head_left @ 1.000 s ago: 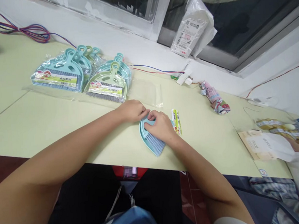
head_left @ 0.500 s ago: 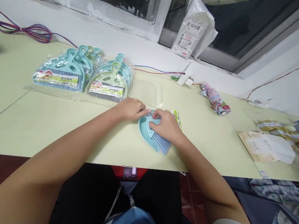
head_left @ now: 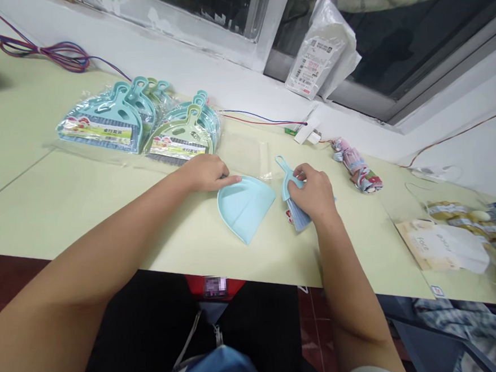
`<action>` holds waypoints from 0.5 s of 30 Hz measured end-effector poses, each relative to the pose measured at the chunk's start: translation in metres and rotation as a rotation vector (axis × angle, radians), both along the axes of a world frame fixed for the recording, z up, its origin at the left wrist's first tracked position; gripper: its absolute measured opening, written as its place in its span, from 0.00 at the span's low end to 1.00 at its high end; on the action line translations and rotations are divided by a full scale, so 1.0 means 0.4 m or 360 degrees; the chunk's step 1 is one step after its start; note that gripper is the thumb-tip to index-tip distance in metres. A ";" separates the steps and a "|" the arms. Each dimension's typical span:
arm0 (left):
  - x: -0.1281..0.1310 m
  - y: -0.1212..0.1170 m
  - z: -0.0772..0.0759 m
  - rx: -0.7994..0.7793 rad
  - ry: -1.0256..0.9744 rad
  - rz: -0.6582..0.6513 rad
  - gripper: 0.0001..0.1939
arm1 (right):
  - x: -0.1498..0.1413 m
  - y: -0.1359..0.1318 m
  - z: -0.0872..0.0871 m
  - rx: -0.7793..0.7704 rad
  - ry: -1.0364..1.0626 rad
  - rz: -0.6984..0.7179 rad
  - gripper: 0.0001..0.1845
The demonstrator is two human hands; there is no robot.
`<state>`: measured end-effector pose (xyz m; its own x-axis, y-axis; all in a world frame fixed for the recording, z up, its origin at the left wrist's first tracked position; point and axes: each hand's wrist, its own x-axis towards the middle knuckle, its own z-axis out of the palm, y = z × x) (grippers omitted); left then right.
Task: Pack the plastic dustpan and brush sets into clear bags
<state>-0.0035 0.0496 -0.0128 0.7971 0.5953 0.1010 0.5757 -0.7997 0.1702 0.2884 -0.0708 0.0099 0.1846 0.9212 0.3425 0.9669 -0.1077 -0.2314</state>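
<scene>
A light blue dustpan [head_left: 247,208] lies on the table with its wide edge toward the lower right. My left hand [head_left: 207,173] is closed at its upper left end, thumb on the rim; the handle is hidden under the fingers. To the right, my right hand [head_left: 316,189] grips a small light blue brush [head_left: 287,183] by its head, apart from the dustpan. The brush's grey-blue bristles [head_left: 299,216] point down toward me and its looped handle points away. A printed label card [head_left: 290,217] shows partly beneath the bristles.
Wrapped dustpan sets [head_left: 99,128] in blue and green lie at the back left. A clear plastic bag [head_left: 245,152] lies behind the dustpan. A folded umbrella [head_left: 357,167], a paper packet [head_left: 430,244] and cables [head_left: 43,52] are farther off. A wall and window border the table.
My right hand has lifted the brush off the dustpan and moved it right, over the label card. The dustpan, under my left hand, has shifted slightly left and turned, its inside now uncovered.
</scene>
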 end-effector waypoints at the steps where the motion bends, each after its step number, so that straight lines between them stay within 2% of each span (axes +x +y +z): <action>1: 0.000 -0.001 0.001 0.0012 0.0001 -0.0010 0.38 | 0.013 0.003 0.000 -0.0011 -0.0017 -0.0040 0.10; 5: 0.001 -0.003 0.001 0.0044 -0.0009 -0.0012 0.38 | 0.065 0.013 0.004 -0.0073 -0.0048 -0.0211 0.11; 11: -0.001 0.002 -0.004 0.0050 -0.0018 0.0019 0.37 | 0.147 0.026 -0.007 -0.0347 -0.0138 -0.0453 0.13; 15: -0.002 0.003 -0.006 0.0051 -0.0023 0.0026 0.37 | 0.188 0.034 -0.029 -0.0462 -0.0156 -0.0481 0.14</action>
